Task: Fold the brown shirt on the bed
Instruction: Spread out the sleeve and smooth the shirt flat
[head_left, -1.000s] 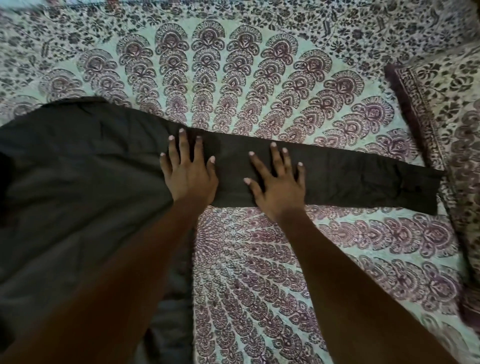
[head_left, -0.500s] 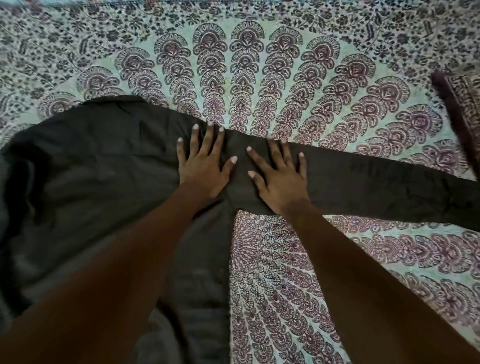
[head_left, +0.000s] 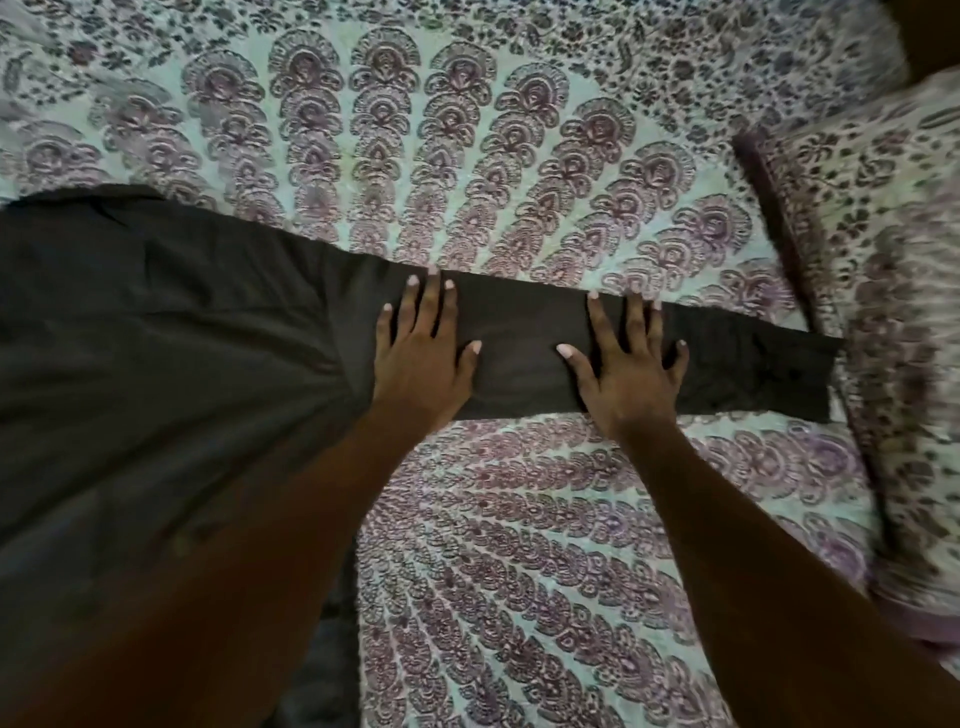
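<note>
So the brown shirt (head_left: 156, 364) is spread flat on the bed (head_left: 519, 519), body of it filling the left side, and one long sleeve (head_left: 727, 364) stretches out to the right, its cuff end stopping just beside a patterned pillow (head_left: 883, 260) at the right edge. The sleeve's long axis runs left to right, pretty much straight across in front of the person.

Both hands are flat on that sleeve, palms down, nothing pinched. The left hand (head_left: 421, 358) sits near where the sleeve meets the shirt body, fingers straight and close together, pointing to the far side. The right hand (head_left: 628, 369) is further out along the sleeve, fingers spread wide, pressing the cloth to the bed. There's a stretch of bare sleeve between the two.

My read: this is smoothing the sleeve before it gets folded in over the body. The free end of the sleeve lies to the right of the right hand, so that hand is clearly the nearer one to grab the cuff and carry it left across the shirt. The left one looks well placed to hold the fold line at the shoulder.

Nothing really stands in the way. The pillow is close to the cuff, though I can't tell if they touch. The cloth looks thin and limp, so it might wrinkle again when lifted.
</note>
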